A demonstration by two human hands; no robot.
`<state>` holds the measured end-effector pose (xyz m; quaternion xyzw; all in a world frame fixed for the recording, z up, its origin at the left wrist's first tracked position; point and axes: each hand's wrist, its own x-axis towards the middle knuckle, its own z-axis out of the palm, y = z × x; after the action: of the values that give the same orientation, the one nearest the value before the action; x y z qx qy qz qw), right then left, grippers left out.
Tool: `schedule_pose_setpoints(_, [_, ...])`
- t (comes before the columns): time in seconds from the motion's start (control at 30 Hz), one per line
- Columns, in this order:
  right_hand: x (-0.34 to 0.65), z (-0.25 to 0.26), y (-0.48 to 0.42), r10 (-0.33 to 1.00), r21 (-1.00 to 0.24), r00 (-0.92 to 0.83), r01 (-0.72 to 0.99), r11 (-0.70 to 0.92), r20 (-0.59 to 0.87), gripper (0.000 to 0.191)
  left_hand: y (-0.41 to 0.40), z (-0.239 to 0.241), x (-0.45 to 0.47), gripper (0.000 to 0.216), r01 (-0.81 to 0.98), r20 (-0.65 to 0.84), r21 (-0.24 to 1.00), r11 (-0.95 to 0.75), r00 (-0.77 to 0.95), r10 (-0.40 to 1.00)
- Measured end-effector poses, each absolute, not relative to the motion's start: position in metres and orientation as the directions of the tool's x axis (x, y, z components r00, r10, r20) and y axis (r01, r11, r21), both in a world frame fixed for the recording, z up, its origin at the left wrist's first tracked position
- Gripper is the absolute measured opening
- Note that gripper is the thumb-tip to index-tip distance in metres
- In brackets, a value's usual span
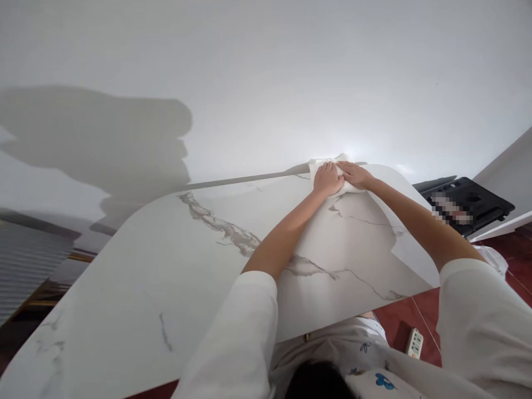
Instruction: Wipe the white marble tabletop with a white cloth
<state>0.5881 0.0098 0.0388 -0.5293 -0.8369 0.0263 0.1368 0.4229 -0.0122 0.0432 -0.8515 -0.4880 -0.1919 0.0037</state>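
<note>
Both my arms reach across a white marble-look table (174, 266) to its far edge by the wall. My left hand (327, 179) and my right hand (356, 174) lie side by side on a white cloth (322, 164), pressing it down on the tabletop. The left hand's fingers are curled onto the cloth. The right hand's fingers lie flatter over it, overlapping the left. Most of the cloth is hidden under the hands.
A white wall (266, 72) stands right behind the table. A black case (465, 206) sits on the floor at the right. A white power strip (414, 342) lies on the red floor near my body. Slatted furniture (29, 260) shows at far left.
</note>
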Motion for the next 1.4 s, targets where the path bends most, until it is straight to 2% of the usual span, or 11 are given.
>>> schedule_pose_setpoints(0.2, [0.598,0.042,0.007,0.924,-0.120,-0.341,0.924,0.363,0.175,0.061,-0.009,0.045,0.438,0.054,0.821,0.338,0.194,-0.536,0.457,0.823])
schedule_pose_setpoints(0.4, [0.601,0.039,-0.029,0.889,-0.108,-0.423,0.889,0.445,0.176,0.060,-0.041,0.044,0.433,0.059,0.802,0.300,0.177,-0.571,0.509,0.807])
schedule_pose_setpoints(0.7, [0.595,0.034,-0.149,0.874,-0.103,-0.444,0.877,0.469,0.194,0.057,-0.156,0.042,0.423,0.061,0.805,0.266,0.177,-0.566,0.515,0.815])
schedule_pose_setpoints(1.0, [0.594,0.030,-0.276,0.884,-0.081,-0.399,0.900,0.429,0.242,0.058,-0.255,0.036,0.418,0.063,0.717,0.278,0.172,-0.676,0.623,0.731])
schedule_pose_setpoints(1.2, [0.640,0.030,-0.286,0.893,-0.060,-0.387,0.910,0.409,0.229,0.059,-0.265,0.036,0.458,0.063,0.676,0.328,0.196,-0.710,0.638,0.697])
schedule_pose_setpoints(1.4, [0.661,0.032,-0.247,0.894,-0.072,-0.378,0.912,0.404,0.240,0.058,-0.234,0.042,0.477,0.064,0.688,0.302,0.210,-0.695,0.631,0.715])
